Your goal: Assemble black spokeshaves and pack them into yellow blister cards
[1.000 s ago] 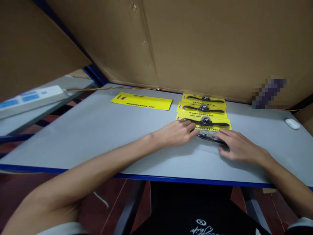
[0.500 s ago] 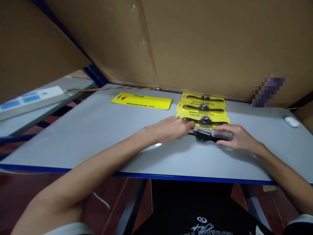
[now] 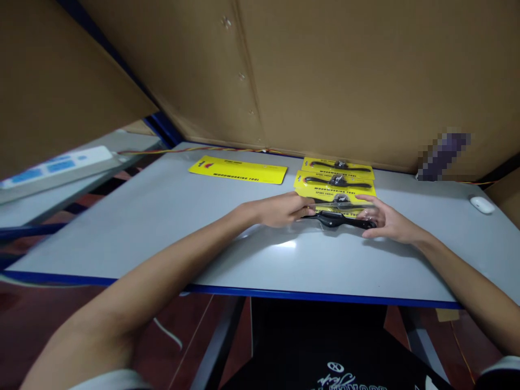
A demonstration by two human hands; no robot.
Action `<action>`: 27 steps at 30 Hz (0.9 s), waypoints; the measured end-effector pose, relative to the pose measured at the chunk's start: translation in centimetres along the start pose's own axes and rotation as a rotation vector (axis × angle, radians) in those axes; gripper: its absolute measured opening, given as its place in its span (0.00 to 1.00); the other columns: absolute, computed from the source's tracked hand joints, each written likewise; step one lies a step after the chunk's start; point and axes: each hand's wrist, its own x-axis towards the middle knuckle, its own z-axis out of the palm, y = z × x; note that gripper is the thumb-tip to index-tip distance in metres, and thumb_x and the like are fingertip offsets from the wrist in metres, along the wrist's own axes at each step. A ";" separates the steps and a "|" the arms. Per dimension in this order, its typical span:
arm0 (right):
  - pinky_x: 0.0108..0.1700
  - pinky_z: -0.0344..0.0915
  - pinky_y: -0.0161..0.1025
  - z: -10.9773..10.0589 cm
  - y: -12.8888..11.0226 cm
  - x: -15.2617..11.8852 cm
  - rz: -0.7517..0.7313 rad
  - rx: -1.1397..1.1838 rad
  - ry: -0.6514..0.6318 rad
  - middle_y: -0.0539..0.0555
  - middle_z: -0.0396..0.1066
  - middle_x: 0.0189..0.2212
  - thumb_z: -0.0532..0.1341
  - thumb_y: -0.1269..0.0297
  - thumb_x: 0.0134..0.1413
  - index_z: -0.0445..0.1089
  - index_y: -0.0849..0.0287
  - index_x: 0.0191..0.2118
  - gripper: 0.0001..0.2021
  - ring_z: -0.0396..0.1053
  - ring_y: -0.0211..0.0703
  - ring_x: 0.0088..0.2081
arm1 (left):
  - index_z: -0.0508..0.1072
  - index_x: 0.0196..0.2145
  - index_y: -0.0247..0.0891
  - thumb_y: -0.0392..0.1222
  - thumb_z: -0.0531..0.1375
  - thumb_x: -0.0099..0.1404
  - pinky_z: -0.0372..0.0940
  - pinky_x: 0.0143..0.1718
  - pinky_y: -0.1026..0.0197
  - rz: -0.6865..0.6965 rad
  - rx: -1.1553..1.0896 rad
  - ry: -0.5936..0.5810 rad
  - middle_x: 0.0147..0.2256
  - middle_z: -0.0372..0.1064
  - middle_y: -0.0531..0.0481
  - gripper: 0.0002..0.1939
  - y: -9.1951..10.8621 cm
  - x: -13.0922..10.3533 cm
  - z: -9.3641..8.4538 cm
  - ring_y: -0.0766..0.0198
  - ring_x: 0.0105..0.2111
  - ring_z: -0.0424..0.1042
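Note:
A black spokeshave (image 3: 333,219) in clear plastic wrapping is held slightly above the table, in front of the row of packaged tools. My left hand (image 3: 286,209) pinches the wrapping and handle at its left end. Around the right end curves my right hand (image 3: 392,219), its thumb below the handle and its index finger stretched out above; the other fingers show through the plastic. Just behind lies a spokeshave on a yellow card (image 3: 303,190), partly covered by the held one. Two more carded spokeshaves, a middle one (image 3: 339,180) and a far one (image 3: 340,165), lie beyond it.
A yellow card without a tool (image 3: 239,169) lies at the back left of the grey table (image 3: 134,233). A white mouse (image 3: 482,205) and a pixelated dark object (image 3: 444,157) are on the right. Cardboard panels (image 3: 325,76) stand behind; a power strip (image 3: 60,165) is at left.
The spokeshave in its plastic has tilted and turned, showing more of the clear wrapping. My right hand's fingers have spread, with the index finger lifted. The view has shifted slightly.

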 end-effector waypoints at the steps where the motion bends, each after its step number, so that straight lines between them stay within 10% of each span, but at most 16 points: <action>1: 0.49 0.77 0.52 0.0 0.0 0.0 0.005 -0.012 0.010 0.58 0.77 0.47 0.74 0.51 0.52 0.58 0.53 0.73 0.46 0.77 0.54 0.52 | 0.69 0.33 0.38 0.43 0.47 0.79 0.64 0.35 0.58 0.020 -0.002 0.006 0.25 0.67 0.51 0.17 0.0 0.0 0.0 0.62 0.26 0.68; 13: 0.35 0.75 0.45 0.6 -0.6 0.4 0.048 0.003 0.122 0.52 0.79 0.32 0.74 0.47 0.53 0.76 0.55 0.58 0.29 0.76 0.46 0.32 | 0.67 0.31 0.39 0.44 0.48 0.78 0.62 0.33 0.60 0.010 -0.047 -0.004 0.24 0.67 0.52 0.17 0.6 0.0 -0.3 0.64 0.25 0.65; 27: 0.30 0.76 0.43 1.5 -1.2 0.8 0.097 0.168 0.181 0.49 0.78 0.27 0.74 0.50 0.52 0.73 0.57 0.45 0.21 0.79 0.44 0.26 | 0.73 0.39 0.36 0.49 0.51 0.77 0.64 0.34 0.60 -0.043 0.029 -0.013 0.37 0.77 0.44 0.17 0.7 0.0 0.1 0.61 0.32 0.72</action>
